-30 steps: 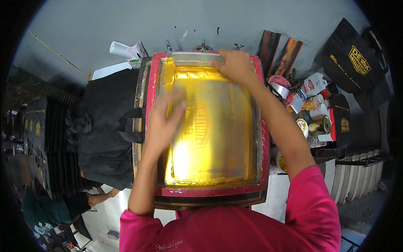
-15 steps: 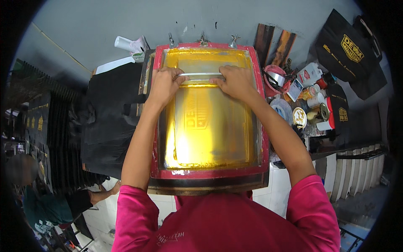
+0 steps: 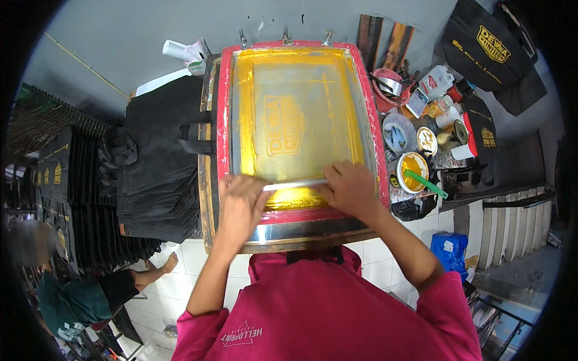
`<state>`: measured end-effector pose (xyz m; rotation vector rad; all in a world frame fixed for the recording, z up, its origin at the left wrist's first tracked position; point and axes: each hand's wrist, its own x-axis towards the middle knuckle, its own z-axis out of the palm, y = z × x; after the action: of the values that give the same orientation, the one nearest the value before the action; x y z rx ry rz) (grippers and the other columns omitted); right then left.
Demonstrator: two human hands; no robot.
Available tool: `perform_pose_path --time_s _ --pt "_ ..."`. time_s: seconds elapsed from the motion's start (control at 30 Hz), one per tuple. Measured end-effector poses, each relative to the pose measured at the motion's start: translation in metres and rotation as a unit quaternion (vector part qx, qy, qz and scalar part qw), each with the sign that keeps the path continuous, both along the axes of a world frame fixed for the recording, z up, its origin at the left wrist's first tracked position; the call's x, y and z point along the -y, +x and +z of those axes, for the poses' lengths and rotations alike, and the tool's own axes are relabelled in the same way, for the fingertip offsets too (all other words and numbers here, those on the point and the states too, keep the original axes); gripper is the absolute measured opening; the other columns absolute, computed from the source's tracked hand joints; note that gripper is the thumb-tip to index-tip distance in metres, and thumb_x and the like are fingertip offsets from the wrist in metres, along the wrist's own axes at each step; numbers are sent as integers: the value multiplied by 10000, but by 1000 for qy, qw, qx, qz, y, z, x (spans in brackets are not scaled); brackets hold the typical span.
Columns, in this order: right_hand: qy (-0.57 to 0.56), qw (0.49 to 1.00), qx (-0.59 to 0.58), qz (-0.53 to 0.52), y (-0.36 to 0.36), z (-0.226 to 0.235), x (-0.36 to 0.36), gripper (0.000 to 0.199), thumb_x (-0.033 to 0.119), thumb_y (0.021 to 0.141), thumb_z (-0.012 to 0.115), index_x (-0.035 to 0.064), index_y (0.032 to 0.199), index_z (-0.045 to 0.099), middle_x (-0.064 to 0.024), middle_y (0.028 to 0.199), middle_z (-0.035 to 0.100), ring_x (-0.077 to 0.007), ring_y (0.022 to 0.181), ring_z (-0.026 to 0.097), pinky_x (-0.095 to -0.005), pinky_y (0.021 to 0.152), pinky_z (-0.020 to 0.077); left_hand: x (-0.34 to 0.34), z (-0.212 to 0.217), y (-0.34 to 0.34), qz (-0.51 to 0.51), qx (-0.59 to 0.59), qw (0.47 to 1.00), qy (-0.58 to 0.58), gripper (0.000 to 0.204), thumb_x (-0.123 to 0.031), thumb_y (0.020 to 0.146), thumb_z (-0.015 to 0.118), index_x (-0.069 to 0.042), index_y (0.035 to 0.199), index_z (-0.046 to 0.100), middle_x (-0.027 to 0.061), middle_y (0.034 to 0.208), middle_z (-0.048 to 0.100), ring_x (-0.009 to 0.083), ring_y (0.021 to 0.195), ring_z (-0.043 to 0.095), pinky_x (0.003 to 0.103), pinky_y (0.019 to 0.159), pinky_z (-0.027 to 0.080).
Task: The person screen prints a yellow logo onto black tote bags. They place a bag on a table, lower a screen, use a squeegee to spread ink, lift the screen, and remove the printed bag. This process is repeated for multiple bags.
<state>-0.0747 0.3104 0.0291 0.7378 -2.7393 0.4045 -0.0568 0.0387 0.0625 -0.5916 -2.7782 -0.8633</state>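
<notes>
A red-framed printing screen (image 3: 224, 120) lies in front of me, its mesh smeared with yellow ink around a printed emblem (image 3: 284, 125). Across the near end of the mesh runs a squeegee (image 3: 295, 185) with a pale, straight edge. My left hand (image 3: 241, 195) is closed round its left end, and my right hand (image 3: 350, 185) grips the right end. Thick yellow ink (image 3: 295, 198) shows on the near side of the squeegee. The fingers' undersides are hidden.
Left of the screen lies a stack of black bags (image 3: 159, 162). On the right stand a tub of yellow ink (image 3: 412, 173) with a green spatula (image 3: 430, 185), jars, and a phone (image 3: 416, 102). Metal clamps (image 3: 286, 36) line the screen's far edge. Another person's leg (image 3: 153, 275) shows at lower left.
Both hands have drawn the squeegee from the far part of the screen down to its near end. The mesh behind it now shows the emblem with thinner ink.
</notes>
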Motion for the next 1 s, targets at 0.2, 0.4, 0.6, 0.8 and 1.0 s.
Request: perform_pose_path --time_s 0.2,0.4,0.6,0.8,1.0 --pt "26 999 -17 -10 46 0 3 286 330 773 775 115 926 665 -41 880 652 -230 841 656 -387 710 505 11 -15 49 20 -4 1000 5 478 -318 839 812 -37 1208 697 122 1216 708 296 1293 549 500 1118 295" --pt "-32 999 -32 16 47 -1 -2 274 234 729 777 110 954 680 -55 978 681 -250 903 673 -388 786 519 55 -91 72 57 -132 985 -97 1104 -542 745 865 -48 1571 325 224 1615 378 385 1553 235 631 1226 31" --pt "-92 977 -190 -2 34 95 -6 322 115 666 733 99 987 712 -51 1016 697 -265 920 692 -413 788 531 59 -10 46 97 -360 926 -54 1290 -668 675 863 -111 1628 196 234 1639 318 415 1552 216 601 1252 39" --pt "20 950 -308 -41 -55 239 -9 307 232 715 790 124 996 731 -62 1024 718 -318 909 692 -421 752 519 19 95 -38 146 -373 874 276 1031 -529 940 701 -23 1611 104 226 1656 243 356 1536 255 506 1257 191" --pt "-19 985 -136 -109 -114 336 14 329 356 993 649 54 906 748 -82 731 720 -191 622 626 -354 616 490 25 33 -90 211 -48 920 327 670 -341 1062 563 -20 1582 291 261 1596 371 361 1497 357 460 1222 286"
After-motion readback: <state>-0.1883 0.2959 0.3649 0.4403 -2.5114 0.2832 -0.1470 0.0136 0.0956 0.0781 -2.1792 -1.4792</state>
